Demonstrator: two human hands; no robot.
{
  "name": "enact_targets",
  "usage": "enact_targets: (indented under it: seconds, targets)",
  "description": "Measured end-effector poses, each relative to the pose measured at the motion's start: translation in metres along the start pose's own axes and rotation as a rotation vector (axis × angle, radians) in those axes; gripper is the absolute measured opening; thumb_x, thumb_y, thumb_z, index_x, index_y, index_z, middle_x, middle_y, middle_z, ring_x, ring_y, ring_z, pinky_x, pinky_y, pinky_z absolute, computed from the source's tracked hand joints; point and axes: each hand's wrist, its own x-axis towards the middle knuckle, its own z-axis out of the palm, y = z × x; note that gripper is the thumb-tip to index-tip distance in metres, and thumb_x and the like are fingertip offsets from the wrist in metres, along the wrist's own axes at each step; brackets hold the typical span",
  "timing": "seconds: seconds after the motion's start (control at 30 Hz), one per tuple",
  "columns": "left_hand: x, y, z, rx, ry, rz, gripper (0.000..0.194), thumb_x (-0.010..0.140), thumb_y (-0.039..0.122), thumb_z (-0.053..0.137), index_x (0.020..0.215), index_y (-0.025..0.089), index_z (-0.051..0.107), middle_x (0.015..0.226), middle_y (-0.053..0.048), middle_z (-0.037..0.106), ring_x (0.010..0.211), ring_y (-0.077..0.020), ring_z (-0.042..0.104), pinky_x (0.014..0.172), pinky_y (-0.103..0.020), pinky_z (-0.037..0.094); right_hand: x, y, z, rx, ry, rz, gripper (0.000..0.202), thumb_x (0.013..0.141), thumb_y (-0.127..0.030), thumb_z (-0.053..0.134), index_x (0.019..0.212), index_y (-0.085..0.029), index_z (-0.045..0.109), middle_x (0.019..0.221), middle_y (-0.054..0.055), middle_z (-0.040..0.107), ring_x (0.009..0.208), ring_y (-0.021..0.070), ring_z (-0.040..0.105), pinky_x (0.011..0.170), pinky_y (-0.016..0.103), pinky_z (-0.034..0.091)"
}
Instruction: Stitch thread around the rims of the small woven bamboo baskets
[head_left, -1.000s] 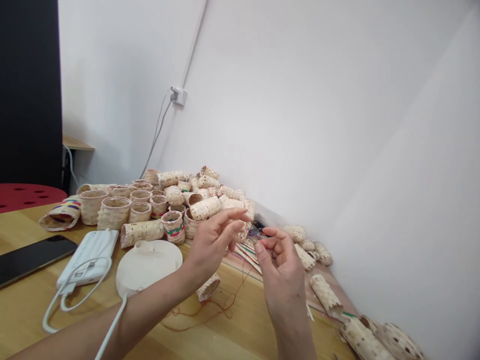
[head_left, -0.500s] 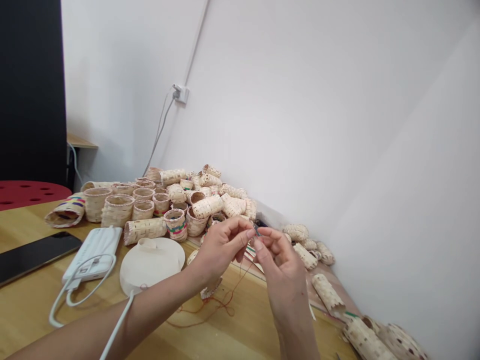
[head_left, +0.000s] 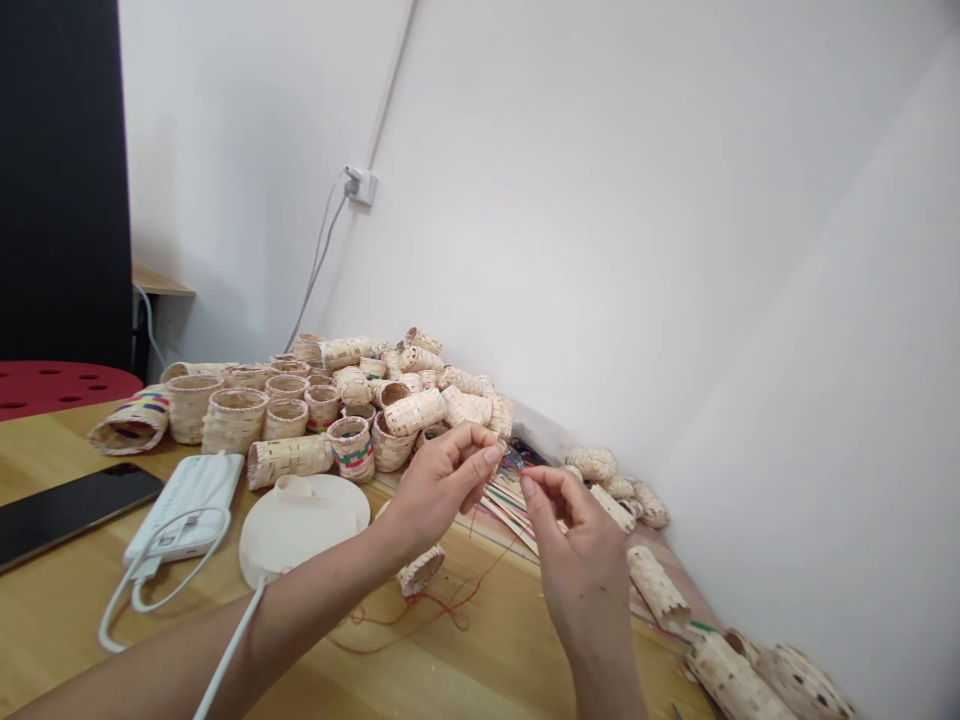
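My left hand [head_left: 442, 485] is raised over the table, thumb and forefinger pinched around something too fine to make out. Opposite it, my right hand [head_left: 577, 545] pinches the red thread [head_left: 491, 572] between thumb and forefinger, a short gap from the left fingertips. A small bluish, shiny spot shows in that gap; whether it is held or lies behind is unclear. Loose loops of the thread trail down onto the tabletop. Below my left wrist lies a small woven basket [head_left: 421, 572], tipped on its side, its rim bound with reddish stitching.
Many woven baskets [head_left: 234, 422] are heaped against the wall. Flat coloured strips [head_left: 510, 515] lie behind my hands. At left are a phone [head_left: 75, 510], a white power bank [head_left: 184, 505] with cable and a round white device [head_left: 300, 525]. More woven tubes [head_left: 656, 585] lie at right.
My hands have drawn apart, the right one moving slightly right and down. The gap between the fingertips is wider, and more of the small basket and the coloured strips shows.
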Motion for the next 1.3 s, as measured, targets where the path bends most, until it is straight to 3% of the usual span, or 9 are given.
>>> enact_targets:
  seconds: [0.27, 0.47, 0.57, 0.77, 0.9, 1.0, 1.07, 1.2, 1.3]
  targets:
    - [0.001, 0.0, 0.0, -0.021, 0.024, 0.014, 0.026, 0.086, 0.04, 0.054, 0.078, 0.017, 0.046, 0.053, 0.007, 0.038, 0.044, -0.006, 0.033, 0.042, -0.017, 0.026, 0.001, -0.001, -0.004, -0.018, 0.041, 0.038, 0.022, 0.082, -0.039, 0.056, 0.079, -0.02, 0.067, 0.067, 0.0, 0.064, 0.058, 0.0159, 0.052, 0.057, 0.027, 0.04]
    - [0.003, -0.001, -0.004, 0.055, 0.11, 0.018, 0.024, 0.084, 0.04, 0.056, 0.079, 0.016, 0.051, 0.059, 0.004, 0.046, 0.049, -0.0076, 0.038, 0.045, -0.017, 0.027, 0.002, 0.003, -0.005, 0.015, 0.039, 0.082, 0.023, 0.081, -0.041, 0.057, 0.08, -0.02, 0.066, 0.064, 0.0, 0.061, 0.058, 0.0162, 0.052, 0.055, 0.026, 0.04]
    - [0.005, -0.005, -0.006, 0.036, 0.075, 0.003, 0.024, 0.087, 0.04, 0.053, 0.082, 0.016, 0.053, 0.057, 0.004, 0.047, 0.047, -0.0074, 0.041, 0.045, -0.017, 0.03, 0.002, 0.005, -0.006, 0.026, 0.033, 0.084, 0.023, 0.081, -0.04, 0.057, 0.081, -0.02, 0.067, 0.064, 0.0, 0.061, 0.059, 0.0163, 0.053, 0.055, 0.026, 0.04]
    - [0.005, -0.009, -0.005, -0.03, 0.009, -0.008, 0.023, 0.092, 0.04, 0.046, 0.084, 0.019, 0.041, 0.076, 0.001, 0.063, 0.039, -0.004, 0.038, 0.039, -0.016, 0.028, 0.002, 0.005, -0.008, -0.003, 0.017, 0.072, 0.022, 0.082, -0.04, 0.057, 0.08, -0.02, 0.067, 0.066, 0.0, 0.062, 0.059, 0.016, 0.053, 0.058, 0.027, 0.042]
    - [0.004, -0.004, -0.002, -0.027, 0.018, -0.044, 0.026, 0.092, 0.043, 0.045, 0.081, 0.02, 0.038, 0.052, 0.007, 0.049, 0.037, -0.005, 0.03, 0.037, -0.014, 0.02, 0.002, 0.005, -0.008, 0.011, 0.033, 0.069, 0.023, 0.082, -0.04, 0.057, 0.085, -0.021, 0.069, 0.072, 0.002, 0.066, 0.064, 0.0176, 0.057, 0.059, 0.028, 0.045]
    - [0.004, -0.002, -0.002, -0.076, 0.036, -0.021, 0.029, 0.088, 0.044, 0.051, 0.079, 0.019, 0.04, 0.051, 0.01, 0.036, 0.042, -0.005, 0.026, 0.04, -0.014, 0.019, 0.002, 0.005, -0.009, 0.023, 0.038, 0.094, 0.029, 0.082, -0.04, 0.057, 0.1, -0.021, 0.07, 0.079, 0.003, 0.067, 0.07, 0.0197, 0.06, 0.061, 0.029, 0.046]
    - [0.004, -0.001, -0.003, -0.082, 0.04, -0.008, 0.028, 0.087, 0.044, 0.052, 0.081, 0.019, 0.042, 0.054, 0.009, 0.035, 0.044, -0.0052, 0.026, 0.041, -0.015, 0.02, 0.002, 0.004, -0.01, -0.007, 0.033, 0.081, 0.029, 0.083, -0.04, 0.056, 0.101, -0.022, 0.069, 0.081, 0.004, 0.068, 0.07, 0.0196, 0.06, 0.063, 0.03, 0.046]
    - [0.002, -0.001, -0.005, 0.015, 0.071, 0.041, 0.024, 0.088, 0.04, 0.05, 0.083, 0.017, 0.045, 0.058, 0.007, 0.037, 0.047, -0.0059, 0.027, 0.043, -0.016, 0.022, 0.002, 0.003, -0.014, -0.1, 0.013, -0.022, 0.022, 0.085, -0.037, 0.054, 0.086, -0.022, 0.07, 0.086, 0.003, 0.069, 0.077, 0.0194, 0.06, 0.069, 0.029, 0.044]
    - [0.001, 0.0, -0.007, 0.063, 0.084, 0.105, 0.022, 0.089, 0.036, 0.049, 0.081, 0.017, 0.046, 0.061, 0.006, 0.039, 0.05, -0.0065, 0.03, 0.046, -0.017, 0.026, 0.002, 0.001, -0.015, -0.151, 0.02, -0.063, 0.022, 0.087, -0.037, 0.053, 0.081, -0.022, 0.068, 0.08, 0.002, 0.068, 0.072, 0.0176, 0.059, 0.065, 0.027, 0.041]
